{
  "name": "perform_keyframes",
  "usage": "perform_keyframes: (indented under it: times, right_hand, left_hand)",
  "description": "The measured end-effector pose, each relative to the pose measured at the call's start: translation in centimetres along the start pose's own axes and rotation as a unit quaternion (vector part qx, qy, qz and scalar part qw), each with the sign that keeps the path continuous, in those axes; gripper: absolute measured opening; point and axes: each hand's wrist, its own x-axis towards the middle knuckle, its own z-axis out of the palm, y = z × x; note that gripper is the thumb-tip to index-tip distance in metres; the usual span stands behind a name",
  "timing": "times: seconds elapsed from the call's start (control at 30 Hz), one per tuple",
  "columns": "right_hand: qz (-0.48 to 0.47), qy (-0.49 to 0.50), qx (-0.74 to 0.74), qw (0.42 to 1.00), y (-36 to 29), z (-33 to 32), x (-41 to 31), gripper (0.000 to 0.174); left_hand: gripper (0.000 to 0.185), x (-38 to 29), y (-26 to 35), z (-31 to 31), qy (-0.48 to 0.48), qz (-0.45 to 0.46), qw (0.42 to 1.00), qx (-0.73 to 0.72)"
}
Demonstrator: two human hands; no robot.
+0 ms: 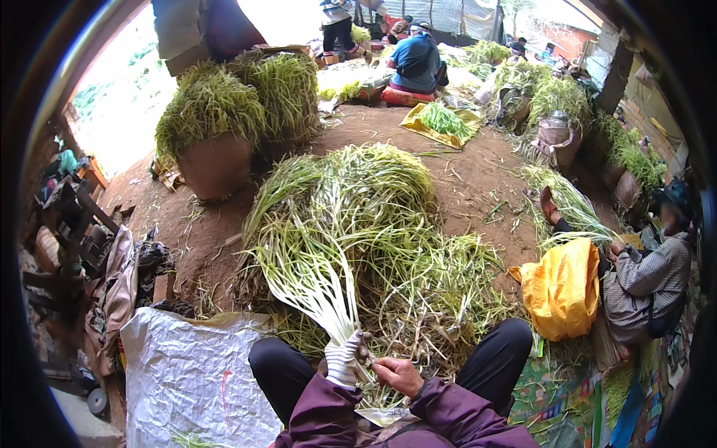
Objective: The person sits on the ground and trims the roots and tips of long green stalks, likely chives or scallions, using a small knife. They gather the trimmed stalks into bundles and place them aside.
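Observation:
My left hand (343, 361), in a striped knit glove with dark fingers, grips a bundle of long stalks (327, 299) with white stems and narrow green leaves, like spring onions. The leaves fan out up and to the left. My bare right hand (399, 375) pinches at the root end of the bundle, close against the glove's fingers; small details there are hidden. Beyond both hands rises a large heap of the same stalks (358, 190). Loose leaves and dry brown trimmings (442, 330) lie between my knees.
A white woven plastic sheet (190, 369) lies at my left. On the right, a seated person (650, 280) handles stalks beside a yellow sack (563, 288). Full baskets (215, 162) stand ahead left. A person in blue (417, 59) sits farther back, near stalks on a yellow cloth (417, 124).

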Motion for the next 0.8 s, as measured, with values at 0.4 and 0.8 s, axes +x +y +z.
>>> perform_keyframes:
  times: [0.4, 0.8]
  right_hand:
    - [-0.029, 0.047, -0.042, 0.998, 0.6, 0.2, -0.5, 0.021]
    - [-0.339, 0.192, -0.278, 0.878, -3.5, 0.2, -0.4, 0.018]
  left_hand:
    - [0.02, 2.6, -3.6, -1.6, 0.014, 0.047, 0.994, 0.099]
    - [0.028, 1.4, -2.6, -1.3, -0.098, -0.127, 0.961, -0.224]
